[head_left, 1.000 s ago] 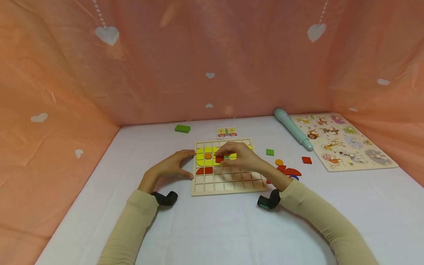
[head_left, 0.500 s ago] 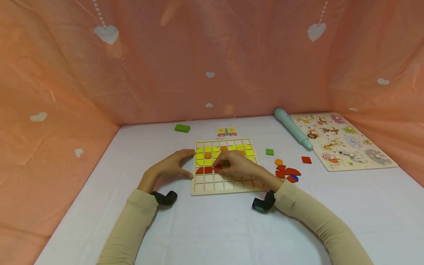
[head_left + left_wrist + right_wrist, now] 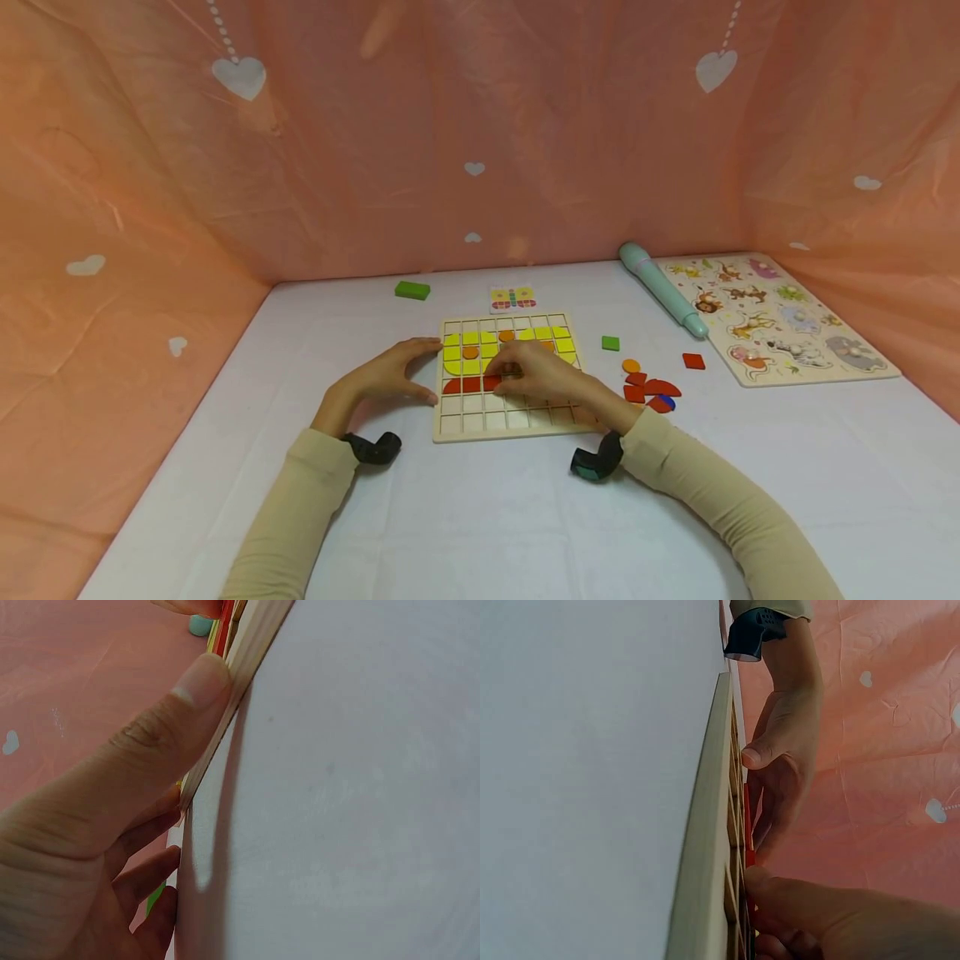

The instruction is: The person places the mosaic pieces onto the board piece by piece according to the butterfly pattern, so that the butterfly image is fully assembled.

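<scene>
A wooden grid board lies on the table with yellow tiles, orange discs and red tiles set in its cells. My left hand rests along the board's left edge, thumb and fingers spread and fairly straight; in the left wrist view the thumb touches the wooden rim. Over the middle of the grid, my right hand pinches a red tile down in the row beside a rounded red tile. The right hand hides several cells behind it.
A small butterfly pattern card lies behind the board, a green block to its left. On the right are loose red tiles, an orange disc, a green tile, a mint microphone-shaped object and an animal puzzle board.
My right hand has lowered the red tile into the red row and moved slightly toward me; in the last half second it has barely shifted. The left hand stays at the board's edge.
</scene>
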`<action>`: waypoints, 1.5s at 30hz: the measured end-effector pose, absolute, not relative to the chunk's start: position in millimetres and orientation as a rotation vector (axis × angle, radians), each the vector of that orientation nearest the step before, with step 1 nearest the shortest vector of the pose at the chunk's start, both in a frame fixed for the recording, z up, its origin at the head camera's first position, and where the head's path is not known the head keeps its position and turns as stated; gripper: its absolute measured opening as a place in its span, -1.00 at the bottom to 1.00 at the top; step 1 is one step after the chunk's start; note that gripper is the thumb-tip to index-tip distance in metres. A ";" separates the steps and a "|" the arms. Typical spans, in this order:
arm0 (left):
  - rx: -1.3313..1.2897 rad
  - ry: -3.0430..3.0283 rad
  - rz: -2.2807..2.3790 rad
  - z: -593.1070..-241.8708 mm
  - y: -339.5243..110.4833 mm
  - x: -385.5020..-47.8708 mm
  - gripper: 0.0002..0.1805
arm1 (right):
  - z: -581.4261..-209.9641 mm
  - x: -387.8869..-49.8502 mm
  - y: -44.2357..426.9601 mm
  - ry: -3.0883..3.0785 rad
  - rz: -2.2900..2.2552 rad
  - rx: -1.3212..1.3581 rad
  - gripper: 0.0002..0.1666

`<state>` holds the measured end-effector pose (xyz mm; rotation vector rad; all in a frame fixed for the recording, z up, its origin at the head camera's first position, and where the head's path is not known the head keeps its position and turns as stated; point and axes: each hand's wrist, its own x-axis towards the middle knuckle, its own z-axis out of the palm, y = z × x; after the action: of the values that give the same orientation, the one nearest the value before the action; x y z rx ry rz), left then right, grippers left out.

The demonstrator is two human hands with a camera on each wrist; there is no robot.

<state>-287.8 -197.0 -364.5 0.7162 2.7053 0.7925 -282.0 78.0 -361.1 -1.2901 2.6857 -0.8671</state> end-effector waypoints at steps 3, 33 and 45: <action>0.708 2.705 0.794 -365.4 -197.1 -288.6 0.04 | -363.2 -283.0 77.8 2.687 -0.869 -1.293 -0.70; 0.704 2.706 0.789 -364.1 -194.8 -287.2 0.05 | -341.4 -286.3 94.8 2.759 -1.029 -1.326 -0.74; 0.660 2.707 0.787 -363.7 -195.0 -286.8 0.05 | -336.3 -321.1 212.4 2.917 -1.147 -0.878 -0.61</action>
<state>-286.8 -195.0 -363.7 0.6604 2.7065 0.7867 -321.1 212.4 -336.3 -0.8777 2.9168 -1.1475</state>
